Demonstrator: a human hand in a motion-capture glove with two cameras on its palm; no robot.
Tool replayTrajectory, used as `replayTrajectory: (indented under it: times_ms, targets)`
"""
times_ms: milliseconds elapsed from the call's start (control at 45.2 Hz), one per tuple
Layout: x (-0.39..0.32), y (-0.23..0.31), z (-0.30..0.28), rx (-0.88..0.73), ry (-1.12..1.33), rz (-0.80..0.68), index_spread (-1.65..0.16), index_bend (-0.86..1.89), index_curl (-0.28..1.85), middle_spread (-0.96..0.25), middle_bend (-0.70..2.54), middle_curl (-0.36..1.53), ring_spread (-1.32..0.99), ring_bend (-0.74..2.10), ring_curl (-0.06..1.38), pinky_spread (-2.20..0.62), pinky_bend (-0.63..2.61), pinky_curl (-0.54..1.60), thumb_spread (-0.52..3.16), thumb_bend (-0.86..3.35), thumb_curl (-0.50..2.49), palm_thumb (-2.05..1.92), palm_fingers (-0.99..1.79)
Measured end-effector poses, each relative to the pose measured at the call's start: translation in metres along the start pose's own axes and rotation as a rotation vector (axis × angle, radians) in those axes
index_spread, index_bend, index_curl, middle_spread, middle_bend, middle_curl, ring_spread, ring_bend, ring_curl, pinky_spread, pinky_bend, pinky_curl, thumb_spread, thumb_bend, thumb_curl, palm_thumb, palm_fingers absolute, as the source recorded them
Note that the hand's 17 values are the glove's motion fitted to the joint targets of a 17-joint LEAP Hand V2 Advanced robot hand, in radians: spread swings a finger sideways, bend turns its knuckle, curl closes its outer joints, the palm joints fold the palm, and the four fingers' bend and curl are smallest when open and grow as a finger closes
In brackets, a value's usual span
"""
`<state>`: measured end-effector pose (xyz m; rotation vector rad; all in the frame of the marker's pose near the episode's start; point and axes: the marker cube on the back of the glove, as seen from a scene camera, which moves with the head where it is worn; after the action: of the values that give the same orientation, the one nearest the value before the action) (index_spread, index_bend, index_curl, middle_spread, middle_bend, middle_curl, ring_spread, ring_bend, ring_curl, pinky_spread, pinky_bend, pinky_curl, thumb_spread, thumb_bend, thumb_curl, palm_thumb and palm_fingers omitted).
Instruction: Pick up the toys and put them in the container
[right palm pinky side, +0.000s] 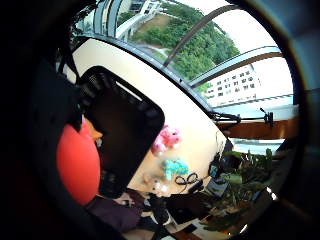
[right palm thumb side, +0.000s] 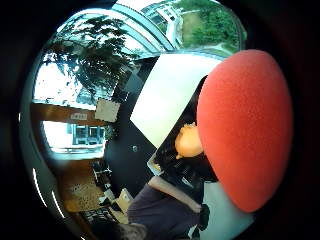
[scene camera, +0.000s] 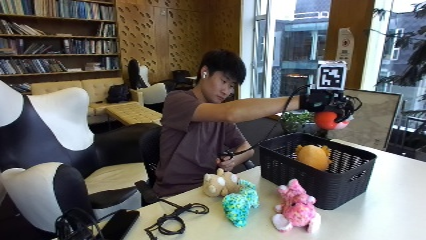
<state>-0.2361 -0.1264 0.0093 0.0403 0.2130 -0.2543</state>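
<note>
My gloved right hand (scene camera: 327, 102) is raised above the far end of the black basket (scene camera: 313, 181) and grips a red-orange round toy (scene camera: 329, 120). That red toy (right palm thumb side: 245, 130) fills much of the thumb side palm view and shows beside the basket (right palm pinky side: 125, 125) as a red shape (right palm pinky side: 77, 162). An orange plush (scene camera: 313, 156) lies inside the basket, also seen as the orange toy (right palm thumb side: 189, 141). On the table in front of the basket lie a pink plush (scene camera: 295, 208), a teal plush (scene camera: 238, 202) and a beige plush (scene camera: 219, 183).
The white table (scene camera: 386, 210) runs to a window on the far side. A black cable (scene camera: 176, 217) and a dark phone-like object (scene camera: 120, 223) lie near the table's left end. The person's bare hand (scene camera: 226, 157) rests at the table edge behind the beige plush.
</note>
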Motion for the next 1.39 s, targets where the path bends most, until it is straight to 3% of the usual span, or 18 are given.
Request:
replayTrajectory:
  times_ms: [66, 177, 243, 265, 332, 486, 619, 729, 862, 1194, 1392]
  targets:
    - [-0.021, -0.008, 0.004, -0.037, -0.066, 0.005, -0.40, 0.67, 0.74, -0.40, 1.01, 0.81, -0.48, 1.41, 0.75, -0.33, 1.43, 0.61, 0.25, 0.15, 0.95, 0.72, 0.22]
    - [-0.019, -0.015, 0.019, -0.136, 0.093, 0.103, -0.38, 0.55, 0.71, -0.40, 0.86, 0.77, -0.47, 1.37, 0.73, -0.31, 1.48, 0.59, 0.37, 0.12, 0.96, 0.69, 0.08]
    - [-0.022, -0.013, 0.022, -0.219, 0.061, 0.055, -0.34, 0.38, 0.65, -0.34, 0.69, 0.71, -0.40, 1.27, 0.69, -0.25, 1.44, 0.57, 0.60, 0.04, 0.93, 0.52, -0.23]
    - [-0.021, -0.012, 0.023, -0.236, 0.048, 0.055, -0.32, 0.29, 0.61, -0.28, 0.57, 0.66, -0.33, 1.11, 0.65, -0.19, 1.44, 0.57, 0.67, -0.01, 0.89, 0.45, -0.52]
    - [-0.011, -0.013, 0.022, -0.234, 0.075, 0.145, -0.29, 0.17, 0.55, -0.16, 0.39, 0.60, -0.23, 0.84, 0.59, -0.11, 1.42, 0.54, 0.81, -0.07, 0.81, 0.34, -0.66]
    - [0.023, 0.001, -0.002, -0.178, 0.093, 0.119, -0.26, 0.07, 0.43, -0.03, 0.15, 0.49, -0.08, 0.50, 0.46, -0.01, 1.25, 0.47, 1.01, -0.06, 0.67, 0.17, -0.49]
    - [0.053, 0.031, -0.032, -0.175, -0.006, -0.022, -0.25, 0.07, 0.37, 0.00, 0.12, 0.44, -0.03, 0.37, 0.40, 0.03, 1.10, 0.41, 1.11, -0.03, 0.59, 0.12, -0.39]
    - [0.097, 0.057, -0.049, -0.196, 0.018, 0.057, -0.25, 0.06, 0.32, 0.00, 0.11, 0.40, -0.01, 0.31, 0.38, 0.05, 1.03, 0.38, 1.16, -0.02, 0.54, 0.11, -0.35]
    - [0.172, 0.092, -0.052, -0.223, 0.170, 0.273, -0.25, 0.05, 0.27, 0.00, 0.12, 0.36, 0.00, 0.30, 0.38, 0.06, 1.00, 0.37, 1.20, -0.02, 0.49, 0.10, -0.29]
    - [0.283, 0.178, -0.043, -0.243, 0.089, 0.400, -0.25, 0.05, 0.18, -0.01, 0.15, 0.31, 0.01, 0.30, 0.38, 0.06, 0.98, 0.35, 1.23, -0.02, 0.42, 0.08, -0.22]
    - [0.311, 0.212, 0.003, -0.223, -0.019, 0.369, -0.25, 0.07, 0.16, -0.01, 0.15, 0.30, 0.01, 0.31, 0.38, 0.06, 0.97, 0.35, 1.24, -0.02, 0.39, 0.08, -0.21]
